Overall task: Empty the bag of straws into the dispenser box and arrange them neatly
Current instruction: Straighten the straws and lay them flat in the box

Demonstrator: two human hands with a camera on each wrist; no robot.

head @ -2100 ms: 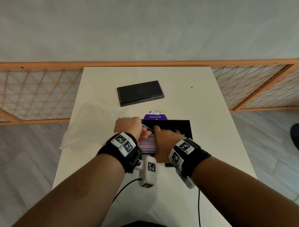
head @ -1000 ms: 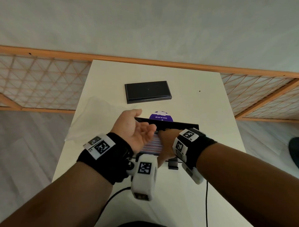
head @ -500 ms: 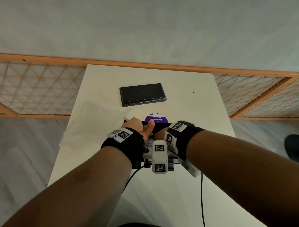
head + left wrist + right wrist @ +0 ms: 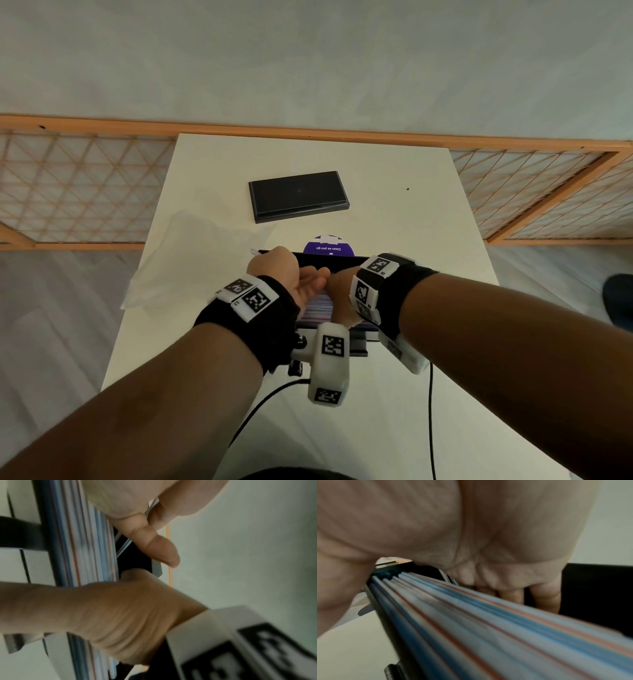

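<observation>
The black dispenser box [image 4: 346, 259] stands on the white table [image 4: 394, 212] under both hands. Striped straws [image 4: 317, 308] lie side by side in it, seen close in the wrist views as straws [image 4: 82, 547] and straws [image 4: 471, 622]. My left hand [image 4: 294, 281] is at the box's left end, and a few slanted straws [image 4: 124, 546] run between its thumb [image 4: 159, 550] and forefinger. My right hand [image 4: 342, 291] lies palm down over the pile, its fingers [image 4: 546, 601] bent down behind the pile's far side. One straw tip [image 4: 255, 252] pokes out past the left end.
The empty clear bag [image 4: 191, 253] lies crumpled at the table's left edge. The black lid [image 4: 298, 195] sits farther back. A purple round sticker [image 4: 329, 246] shows just behind the box. Cables [image 4: 431, 411] trail over the near table. A wooden lattice fence [image 4: 85, 188] stands behind.
My left hand has turned its palm more towards the right hand and now has a few straws under its thumb. The right hand stays over the pile, its wrist raised.
</observation>
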